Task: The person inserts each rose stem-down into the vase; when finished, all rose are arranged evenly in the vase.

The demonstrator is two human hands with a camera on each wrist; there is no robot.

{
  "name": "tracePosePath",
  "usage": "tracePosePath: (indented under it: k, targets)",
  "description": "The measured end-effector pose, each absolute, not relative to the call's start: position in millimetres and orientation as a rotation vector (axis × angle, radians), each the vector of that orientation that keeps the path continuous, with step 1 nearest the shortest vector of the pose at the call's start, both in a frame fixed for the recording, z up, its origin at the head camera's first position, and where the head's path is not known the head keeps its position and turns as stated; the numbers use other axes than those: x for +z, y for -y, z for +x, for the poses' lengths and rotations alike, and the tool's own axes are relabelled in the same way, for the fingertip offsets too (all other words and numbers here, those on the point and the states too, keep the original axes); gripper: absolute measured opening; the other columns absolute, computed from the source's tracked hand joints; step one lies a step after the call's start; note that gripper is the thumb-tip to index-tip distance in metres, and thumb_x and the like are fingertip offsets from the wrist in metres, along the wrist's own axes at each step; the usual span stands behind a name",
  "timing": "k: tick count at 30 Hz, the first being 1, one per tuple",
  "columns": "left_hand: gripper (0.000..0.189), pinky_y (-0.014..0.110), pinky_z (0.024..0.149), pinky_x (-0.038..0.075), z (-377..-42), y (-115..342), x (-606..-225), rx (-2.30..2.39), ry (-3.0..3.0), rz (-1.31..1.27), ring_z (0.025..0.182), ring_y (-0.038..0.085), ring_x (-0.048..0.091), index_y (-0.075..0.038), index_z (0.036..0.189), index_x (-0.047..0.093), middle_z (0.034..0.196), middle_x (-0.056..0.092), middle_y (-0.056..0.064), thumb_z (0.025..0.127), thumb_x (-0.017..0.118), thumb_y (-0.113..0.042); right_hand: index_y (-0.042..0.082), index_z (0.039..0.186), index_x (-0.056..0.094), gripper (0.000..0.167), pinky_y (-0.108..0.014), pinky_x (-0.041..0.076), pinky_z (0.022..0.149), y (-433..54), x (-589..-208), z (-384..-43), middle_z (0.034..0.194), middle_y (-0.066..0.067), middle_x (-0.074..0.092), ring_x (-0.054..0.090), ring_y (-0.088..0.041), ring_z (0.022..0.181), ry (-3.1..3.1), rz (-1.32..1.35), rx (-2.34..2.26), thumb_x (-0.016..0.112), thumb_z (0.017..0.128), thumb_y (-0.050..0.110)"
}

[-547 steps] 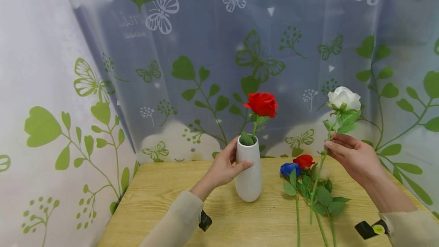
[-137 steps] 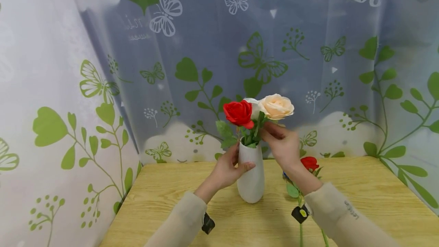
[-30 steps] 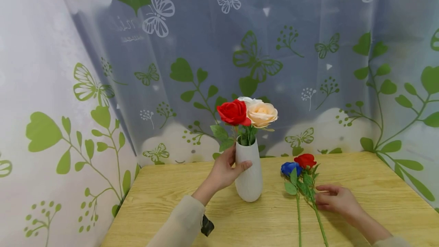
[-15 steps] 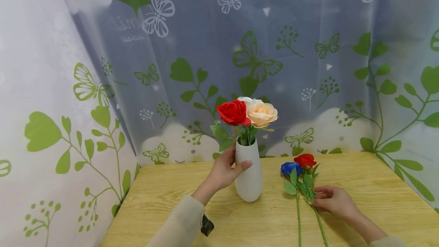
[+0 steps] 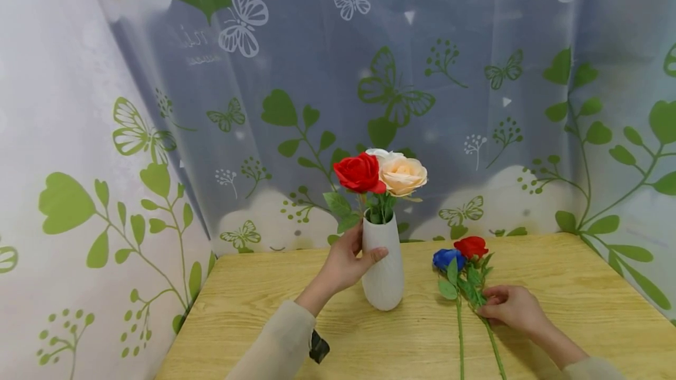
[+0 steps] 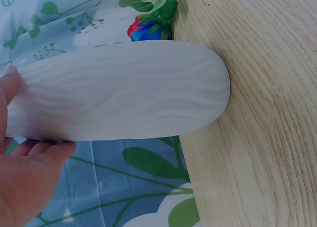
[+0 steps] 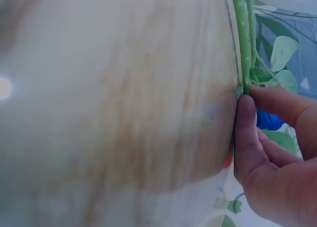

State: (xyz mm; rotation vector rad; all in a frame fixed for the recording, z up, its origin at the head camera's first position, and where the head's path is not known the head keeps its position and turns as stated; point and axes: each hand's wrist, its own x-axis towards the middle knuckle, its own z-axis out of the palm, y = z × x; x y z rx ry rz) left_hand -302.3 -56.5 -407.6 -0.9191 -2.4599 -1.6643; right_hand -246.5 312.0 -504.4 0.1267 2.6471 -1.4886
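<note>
Though faint, curtain lettering (image 5: 198, 38) beyond fingers (image 5: 376, 255) on vase (image 5: 383, 277) and rose stem (image 5: 495, 348).

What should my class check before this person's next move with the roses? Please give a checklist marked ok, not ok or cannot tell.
1. The vase stands upright on the table: ok.
2. The left hand grips the vase: ok.
3. The right hand pinches the stem of the lying red rose: ok.
4. That rose is clear of the blue rose: not ok, their blooms overlap in the head view.
5. The vase has room left: cannot tell, greenery hides its inside.
</note>
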Motion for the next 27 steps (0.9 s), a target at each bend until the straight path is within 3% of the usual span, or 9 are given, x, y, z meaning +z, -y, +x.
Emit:
tracePosePath:
  k: [10, 16, 21, 27]
  targets:
    - [0.083, 0.045, 0.111, 0.054, -302, 57, -407, -1.68, 2.469, -0.907, 0.139, 0.031, 0.06, 0.0, 0.166, 0.024, 0.153, 0.057, 0.019, 0.103, 0.072, -0.027, -0.019, 0.121, 0.066, 0.047, -0.031, 0.063, 0.062, -306, -505, -248, 0.084, -0.004, 0.072, 0.071, -0.017, 0.068, -2.675, 0.205, -1.486, 0.079, 0.083, 0.004]
    - [0.082, 0.045, 0.112, 0.053, -303, 56, -408, -1.69, 2.468, -0.908, 0.14, 0.031, 0.06, 0.0, 0.166, 0.025, 0.153, 0.057, 0.019, 0.104, 0.071, -0.028, -0.018, 0.118, 0.069, 0.049, -0.032, 0.062, 0.058, -300, -499, -249, 0.084, -0.009, 0.076, 0.07, -0.017, 0.061, -2.764, 0.231, -1.378, 0.085, 0.081, 0.01]
    - [0.082, 0.044, 0.111, 0.054, -302, 56, -407, -1.694, 2.466, -0.905, 0.139, 0.031, 0.06, 0.0, 0.166, 0.025, 0.153, 0.057, 0.019, 0.103, 0.071, -0.027, -0.02, 0.113, 0.07, 0.045, -0.031, 0.059, 0.053, -295, -497, -251, 0.081, -0.014, 0.077, 0.068, -0.016, 0.053, -2.881, 0.171, -1.261, 0.081, 0.078, 0.006]
    - [0.083, 0.044, 0.112, 0.053, -303, 57, -408, -1.69, 2.471, -0.899, 0.139, 0.031, 0.06, 0.001, 0.165, 0.025, 0.152, 0.057, 0.019, 0.103, 0.071, -0.028, -0.018, 0.119, 0.069, 0.048, -0.032, 0.061, 0.056, -301, -499, -253, 0.089, -0.016, 0.079, 0.069, -0.017, 0.059, -2.812, 0.21, -1.311, 0.078, 0.08, 0.007]
